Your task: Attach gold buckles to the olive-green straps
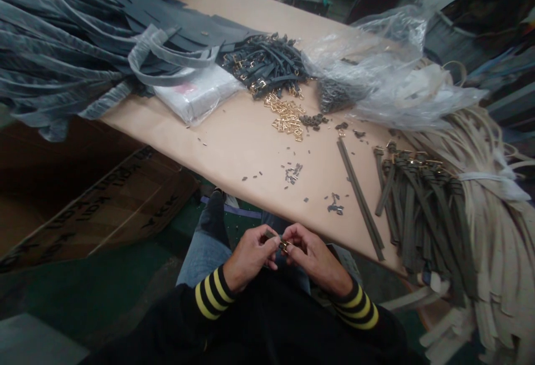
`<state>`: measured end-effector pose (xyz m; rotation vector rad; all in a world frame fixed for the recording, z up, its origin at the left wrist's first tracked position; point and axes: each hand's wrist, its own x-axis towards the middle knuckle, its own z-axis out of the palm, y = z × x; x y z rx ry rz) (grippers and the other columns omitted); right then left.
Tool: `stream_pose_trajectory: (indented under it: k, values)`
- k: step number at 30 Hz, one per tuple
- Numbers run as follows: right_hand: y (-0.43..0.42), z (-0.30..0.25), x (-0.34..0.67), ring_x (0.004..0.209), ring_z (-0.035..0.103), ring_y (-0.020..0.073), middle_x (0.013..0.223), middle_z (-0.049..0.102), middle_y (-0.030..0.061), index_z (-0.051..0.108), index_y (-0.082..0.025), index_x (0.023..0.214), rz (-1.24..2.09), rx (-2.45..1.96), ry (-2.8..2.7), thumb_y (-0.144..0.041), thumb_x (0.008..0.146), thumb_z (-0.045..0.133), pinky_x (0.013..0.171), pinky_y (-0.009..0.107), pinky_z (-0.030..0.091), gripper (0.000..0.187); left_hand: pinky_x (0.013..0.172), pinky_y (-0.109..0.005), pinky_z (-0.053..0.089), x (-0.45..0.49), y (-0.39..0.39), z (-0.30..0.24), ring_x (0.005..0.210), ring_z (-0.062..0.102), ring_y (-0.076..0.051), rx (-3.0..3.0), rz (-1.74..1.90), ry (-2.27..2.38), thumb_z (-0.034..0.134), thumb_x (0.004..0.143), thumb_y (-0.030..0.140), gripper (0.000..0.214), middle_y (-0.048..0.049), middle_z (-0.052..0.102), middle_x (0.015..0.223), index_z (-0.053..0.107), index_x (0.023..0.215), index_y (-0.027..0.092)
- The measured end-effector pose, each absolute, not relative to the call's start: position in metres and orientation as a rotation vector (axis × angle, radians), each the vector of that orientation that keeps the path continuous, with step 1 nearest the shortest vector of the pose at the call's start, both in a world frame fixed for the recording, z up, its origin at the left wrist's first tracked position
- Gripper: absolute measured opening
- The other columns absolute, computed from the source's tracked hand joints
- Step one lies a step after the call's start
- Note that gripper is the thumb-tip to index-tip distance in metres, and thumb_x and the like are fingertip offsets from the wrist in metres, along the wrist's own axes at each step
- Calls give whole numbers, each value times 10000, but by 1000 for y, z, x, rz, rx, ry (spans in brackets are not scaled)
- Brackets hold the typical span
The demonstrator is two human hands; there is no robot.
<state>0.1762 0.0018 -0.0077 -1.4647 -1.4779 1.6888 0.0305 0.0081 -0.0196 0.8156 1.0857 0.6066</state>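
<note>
Above my lap, just off the table's front edge, my left hand [253, 253] pinches a short dark olive strap [270, 235]. The fingers of my right hand [315, 257] close on a small gold buckle [285, 246] at the strap's end. My fingertips nearly meet and hide part of both pieces. On the table ahead lie a pile of gold buckles [286, 115], a scatter of tiny dark pieces [293, 173] and a small cluster of dark bits [335, 205]. Two long olive strips [360, 198] lie to the right of these.
Olive straps with buckles [426, 198] and bundled beige strips [497, 231] cover the table's right end. Behind are clear plastic bags [401, 86], dark buckled straps [267, 64], a wrapped white packet [198, 92] and grey straps [62, 36]. A cardboard box [96, 209] stands at left.
</note>
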Motion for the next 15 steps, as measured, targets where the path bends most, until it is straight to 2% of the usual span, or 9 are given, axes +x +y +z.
stream_pose_trajectory:
  k: [9, 15]
  values:
    - [5, -4, 176, 495, 497, 75, 611, 521, -33, 403, -176, 748, 1749, -1441, -1331, -212, 719, 468, 472, 200, 383, 80, 446, -189, 418, 32, 7, -14, 440, 445, -43, 497, 743, 936, 548, 692, 328, 223, 47, 487, 554, 434, 651, 140]
    - [3, -9, 175, 519, 496, 84, 618, 521, -26, 410, -171, 757, 1686, -1476, -1394, -225, 738, 467, 492, 212, 395, 81, 446, -188, 416, 32, 9, -17, 451, 447, -45, 624, 655, 1004, 589, 654, 316, 228, 30, 514, 571, 468, 675, 124]
